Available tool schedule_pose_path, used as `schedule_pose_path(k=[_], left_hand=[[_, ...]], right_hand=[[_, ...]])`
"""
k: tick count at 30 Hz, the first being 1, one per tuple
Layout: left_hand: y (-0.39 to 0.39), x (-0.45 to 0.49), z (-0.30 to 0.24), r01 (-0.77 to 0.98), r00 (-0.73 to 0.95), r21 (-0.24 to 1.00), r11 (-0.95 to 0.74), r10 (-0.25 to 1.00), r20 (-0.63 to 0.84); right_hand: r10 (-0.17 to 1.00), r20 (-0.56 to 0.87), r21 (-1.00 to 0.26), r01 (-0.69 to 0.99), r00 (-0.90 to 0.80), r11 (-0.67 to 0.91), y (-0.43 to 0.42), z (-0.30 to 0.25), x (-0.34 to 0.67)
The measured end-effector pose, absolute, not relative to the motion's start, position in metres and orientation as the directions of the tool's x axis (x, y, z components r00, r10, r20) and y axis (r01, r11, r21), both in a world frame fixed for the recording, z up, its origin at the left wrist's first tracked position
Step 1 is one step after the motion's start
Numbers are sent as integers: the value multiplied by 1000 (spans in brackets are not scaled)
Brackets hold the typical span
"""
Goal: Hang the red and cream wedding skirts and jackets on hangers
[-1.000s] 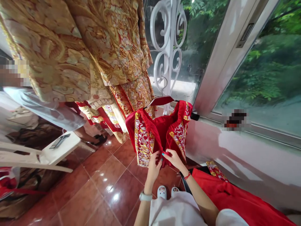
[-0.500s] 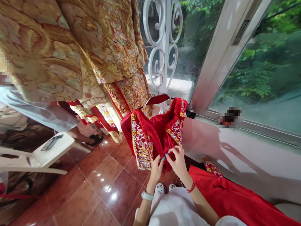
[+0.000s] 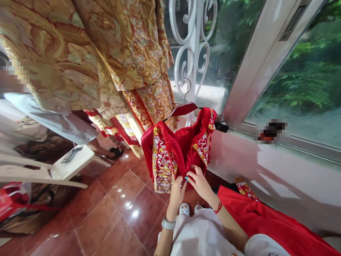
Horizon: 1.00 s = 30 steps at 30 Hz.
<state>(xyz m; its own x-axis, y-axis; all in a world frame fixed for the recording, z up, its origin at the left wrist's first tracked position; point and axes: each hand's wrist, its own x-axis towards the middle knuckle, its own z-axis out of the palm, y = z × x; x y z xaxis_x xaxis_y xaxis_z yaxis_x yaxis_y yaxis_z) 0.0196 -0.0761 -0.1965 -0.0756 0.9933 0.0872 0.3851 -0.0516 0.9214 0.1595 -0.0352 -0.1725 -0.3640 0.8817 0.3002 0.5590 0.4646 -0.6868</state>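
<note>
A red jacket (image 3: 165,160) with gold and white embroidered bands hangs from a red hanger (image 3: 182,109) on a white scrollwork metal stand (image 3: 193,46). My left hand (image 3: 177,195) and my right hand (image 3: 198,182) meet at its lower front. Both pinch the jacket's front edges close together, and the fingers hide the fabric where they grip. My left wrist carries a white watch (image 3: 168,224), and a red cord bracelet (image 3: 217,207) circles my right wrist.
Gold-and-red embroidered robes (image 3: 87,53) hang at upper left, beside a person's pale sleeve (image 3: 50,117). A white chair (image 3: 69,167) stands on glossy red tiles (image 3: 119,209). Red cloth (image 3: 261,217) lies at lower right, below a window (image 3: 301,78).
My hands stay on the jacket's front edges, shifting only slightly. The whole view has moved a little, and the jacket hangs in the same place on its hanger.
</note>
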Motion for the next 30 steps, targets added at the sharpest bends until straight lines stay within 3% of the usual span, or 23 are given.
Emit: schedule_pose_path(k=[3,12,16,22,30], left_hand=[[-78,21,-195,403,-69,915,-34,995,68],[-82,22,-198,403,-154,915,-6,985,75],[-85,12,-194,379,-85,925,-25,995,61],[-76,9,-174,430,-217,902,-20,968,125],[-76,31,-170,408,-185,912,-31,976,116]], right_hand=[[848,323,-682,518,-420,516,-34,-170,163],[787,517,-576,543,-337,611,-16,-150,168],[775,553,-634,449,-308,630,-18,-145,162],[762,603,-689,326,-238,647,-41,-147,140],[869,470,-814,306,-153,494,-39,-158,137]])
